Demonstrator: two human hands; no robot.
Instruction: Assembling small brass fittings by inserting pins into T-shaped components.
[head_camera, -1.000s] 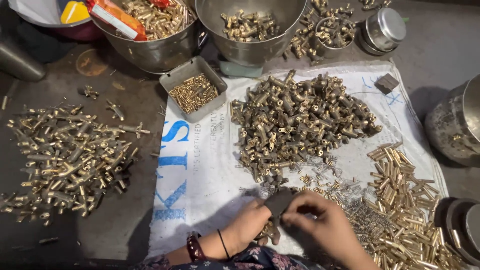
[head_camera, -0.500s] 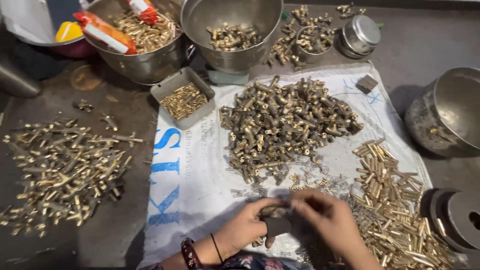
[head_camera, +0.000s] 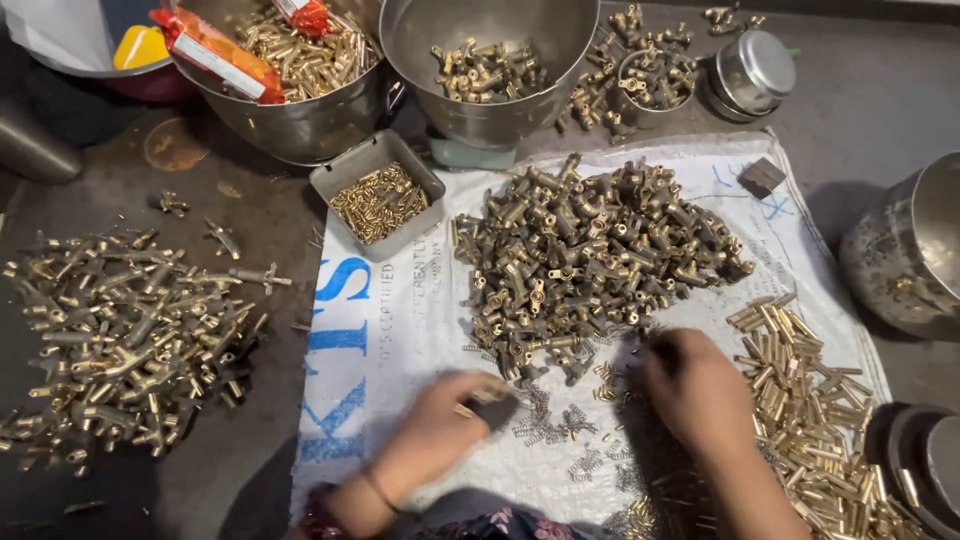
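Blurred left hand hides whatever its fingertips pinch.

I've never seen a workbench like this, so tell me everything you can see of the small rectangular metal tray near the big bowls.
The small rectangular metal tray is a shallow, dull grey tin with rounded corners and a raised rim. It sits tilted at an angle to the picture's edges, partly on the dark work surface and partly on a corner of the white printed sack. It is roughly half filled with small brass pins. It lies just below the large steel bowl of brass parts, close to it. Neither hand touches it.
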